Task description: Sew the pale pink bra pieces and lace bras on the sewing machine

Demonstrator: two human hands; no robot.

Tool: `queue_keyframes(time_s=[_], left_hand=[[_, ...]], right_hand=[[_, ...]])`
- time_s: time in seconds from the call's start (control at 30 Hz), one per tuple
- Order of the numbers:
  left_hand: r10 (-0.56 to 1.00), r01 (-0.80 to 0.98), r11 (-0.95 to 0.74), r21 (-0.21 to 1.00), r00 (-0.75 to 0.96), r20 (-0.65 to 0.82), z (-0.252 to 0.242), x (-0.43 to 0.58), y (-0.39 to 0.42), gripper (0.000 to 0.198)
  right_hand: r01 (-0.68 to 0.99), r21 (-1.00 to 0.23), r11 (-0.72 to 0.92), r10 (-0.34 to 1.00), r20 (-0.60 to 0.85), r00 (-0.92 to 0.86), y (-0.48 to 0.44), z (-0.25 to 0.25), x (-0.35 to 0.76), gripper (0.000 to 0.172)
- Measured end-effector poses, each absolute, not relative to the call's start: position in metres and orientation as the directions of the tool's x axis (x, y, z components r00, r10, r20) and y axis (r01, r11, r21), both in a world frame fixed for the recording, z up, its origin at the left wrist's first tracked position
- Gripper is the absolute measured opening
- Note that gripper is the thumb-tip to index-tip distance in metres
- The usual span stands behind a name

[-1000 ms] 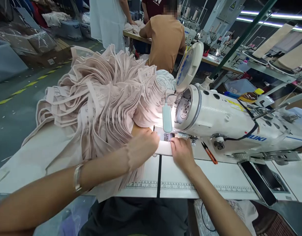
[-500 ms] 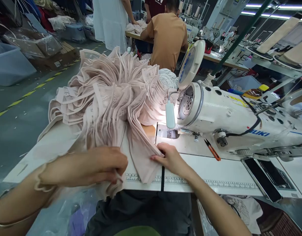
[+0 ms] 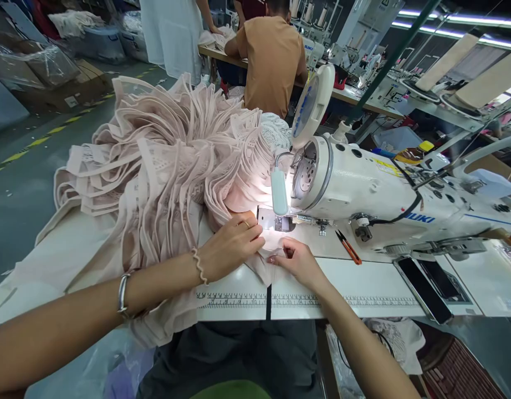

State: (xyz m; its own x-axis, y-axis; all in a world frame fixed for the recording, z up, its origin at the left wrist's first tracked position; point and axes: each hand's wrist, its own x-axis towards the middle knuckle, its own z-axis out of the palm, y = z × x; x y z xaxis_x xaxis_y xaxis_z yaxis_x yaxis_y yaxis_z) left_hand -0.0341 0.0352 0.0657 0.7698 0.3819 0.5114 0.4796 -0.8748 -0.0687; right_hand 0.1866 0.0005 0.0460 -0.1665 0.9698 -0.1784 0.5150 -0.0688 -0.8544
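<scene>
- Left hand and right hand clamp fingers on thin, pale-pink fabric.
- Ruffled garment pile crowds the tabletop's left edge.
- Glossy, rounded sewing machine stands beside thread snips.

Fabric pile left of machine

Floor's a dull grey-green at 9 o'clock, dotted with little white scraps. A worn yellow-and-black tape line runs across it around 9 to 10. Cardboard box sits at 10, with cloudy plastic bins just behind it. There's a wood-edged table at about 12 and a pale pillar near 1. Long white strip lights glow at 2, pretty dark around them tbh.
</scene>
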Motion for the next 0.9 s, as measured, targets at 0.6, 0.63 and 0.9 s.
queue_keyframes(time_s=[0.6,0.63,0.9], left_hand=[[0.180,0.331,-0.657,0.677,0.941,-0.285,0.123,-0.078,0.032,0.010],[0.225,0.337,-0.704,0.625,0.941,-0.254,0.117,-0.067,0.031,0.004],[0.504,0.516,-0.831,-0.209,0.857,0.109,0.035,-0.018,0.033,0.046]], right_hand=[[0.211,-0.881,-0.423,0.850,-0.467,-0.245,0.008,0.043,0.195,0.043],[0.303,-0.865,-0.400,0.851,-0.473,-0.227,0.008,0.044,0.192,0.038],[0.982,-0.177,-0.060,0.973,0.208,0.097,0.020,0.047,0.234,0.019]])
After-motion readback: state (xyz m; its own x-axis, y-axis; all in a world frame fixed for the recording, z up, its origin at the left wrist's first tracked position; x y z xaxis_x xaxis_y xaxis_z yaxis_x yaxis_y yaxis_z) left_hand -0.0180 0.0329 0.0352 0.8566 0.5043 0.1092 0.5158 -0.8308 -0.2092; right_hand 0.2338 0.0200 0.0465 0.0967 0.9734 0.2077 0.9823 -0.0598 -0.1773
